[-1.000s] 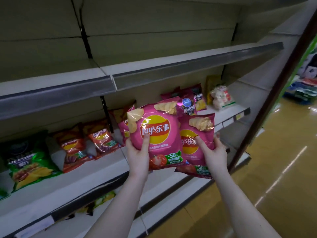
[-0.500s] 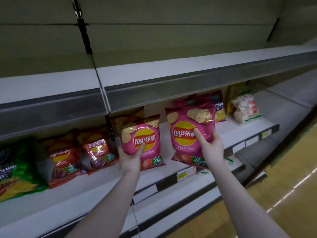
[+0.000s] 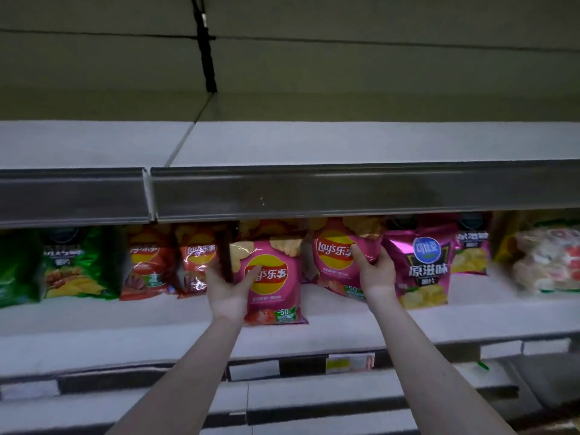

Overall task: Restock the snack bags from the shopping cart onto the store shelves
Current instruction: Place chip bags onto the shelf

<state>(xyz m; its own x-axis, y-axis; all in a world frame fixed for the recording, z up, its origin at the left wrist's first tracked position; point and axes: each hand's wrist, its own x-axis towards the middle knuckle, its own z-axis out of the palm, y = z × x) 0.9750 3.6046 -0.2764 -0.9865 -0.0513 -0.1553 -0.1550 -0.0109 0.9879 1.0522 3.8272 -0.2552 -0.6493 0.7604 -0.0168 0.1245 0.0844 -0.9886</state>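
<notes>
Both glossy pink Lay's bags (image 3: 276, 287) now stand on shelf (image 3: 345, 321).

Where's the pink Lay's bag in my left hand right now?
The pink Lay's bag stands mid-frame in the head view on the shelf, held by the left hand, between an orange Lay's bag and a second pink bag in the right hand.

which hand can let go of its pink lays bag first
Right, probably. The right hand holds the right pink bag back in the row beside the purple bag. The left hand holds the left pink bag further forward on the shelf, likely needing a push back.
</notes>
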